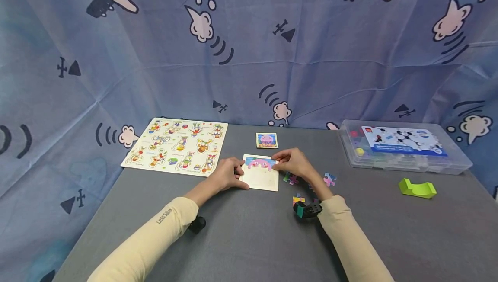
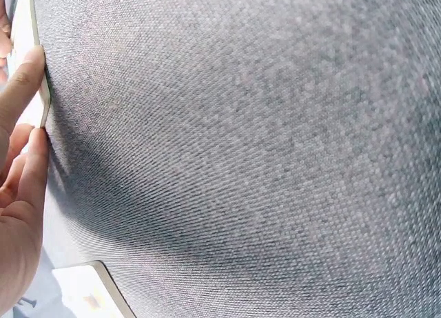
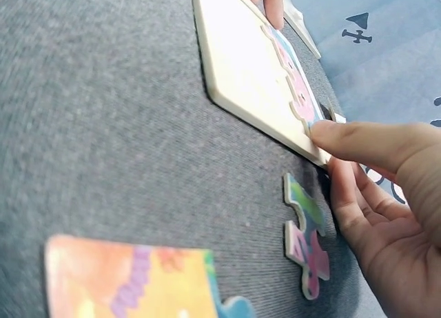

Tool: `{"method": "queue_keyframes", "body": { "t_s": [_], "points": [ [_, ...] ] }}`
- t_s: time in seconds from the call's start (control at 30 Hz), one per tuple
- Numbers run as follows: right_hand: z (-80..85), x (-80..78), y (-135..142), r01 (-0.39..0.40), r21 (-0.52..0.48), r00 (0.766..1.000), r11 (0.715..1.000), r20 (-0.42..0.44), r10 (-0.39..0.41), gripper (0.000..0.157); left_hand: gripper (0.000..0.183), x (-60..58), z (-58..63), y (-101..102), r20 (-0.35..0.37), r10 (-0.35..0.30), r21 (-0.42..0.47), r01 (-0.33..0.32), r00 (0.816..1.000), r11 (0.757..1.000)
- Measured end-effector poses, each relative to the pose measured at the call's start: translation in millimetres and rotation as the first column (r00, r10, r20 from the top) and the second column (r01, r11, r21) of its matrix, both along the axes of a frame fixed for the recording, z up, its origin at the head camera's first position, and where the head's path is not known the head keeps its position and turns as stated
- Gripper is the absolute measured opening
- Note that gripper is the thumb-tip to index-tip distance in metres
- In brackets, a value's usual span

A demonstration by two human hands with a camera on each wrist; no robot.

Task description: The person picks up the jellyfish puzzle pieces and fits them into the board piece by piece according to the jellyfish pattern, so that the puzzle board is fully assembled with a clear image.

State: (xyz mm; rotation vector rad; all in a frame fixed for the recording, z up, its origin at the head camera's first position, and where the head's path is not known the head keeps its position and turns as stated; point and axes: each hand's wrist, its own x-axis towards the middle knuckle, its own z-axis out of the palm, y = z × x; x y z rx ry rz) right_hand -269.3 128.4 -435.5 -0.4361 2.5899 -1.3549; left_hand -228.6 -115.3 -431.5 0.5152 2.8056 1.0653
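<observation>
A wooden puzzle board (image 1: 260,181) lies on the grey table between both hands. Along its far edge sits a row of fitted pieces (image 1: 258,163) with a pink face on blue; the nearer part is bare wood. My left hand (image 1: 226,174) grips the board's left side, with the thumb (image 2: 25,80) on the near edge. At the far right corner, my right hand (image 1: 295,163) has its thumb (image 3: 337,136) on the fitted row and its fingers by the edge. Loose puzzle pieces (image 3: 306,245) lie beside and partly under the right wrist; an orange-yellow piece (image 3: 131,276) is nearer.
Behind the board is a small square picture (image 1: 266,140) of a pink creature. A large picture board (image 1: 179,145) lies at left. At right stand a clear plastic case (image 1: 404,148) and a green curved block (image 1: 417,188). A patterned blue curtain (image 1: 249,57) hangs behind.
</observation>
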Motion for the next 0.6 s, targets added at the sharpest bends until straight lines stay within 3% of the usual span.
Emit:
{"method": "queue_keyframes", "body": {
  "t_s": [0.37,0.6],
  "points": [
    [-3.4,-0.5,-3.0,0.002,0.022,0.996,1.0,-0.093,0.0,0.023,0.034,-1.3,-2.6,-1.8,-0.021,-0.02,0.002,0.02,1.0,1.0],
    [-2.4,-1.0,-2.8,-0.025,0.009,0.995,1.0,-0.094,0.026,0.025,0.034,-1.8,0.1,-1.9,0.002,-0.029,-0.017,0.029,1.0,0.999]
  ]
}}
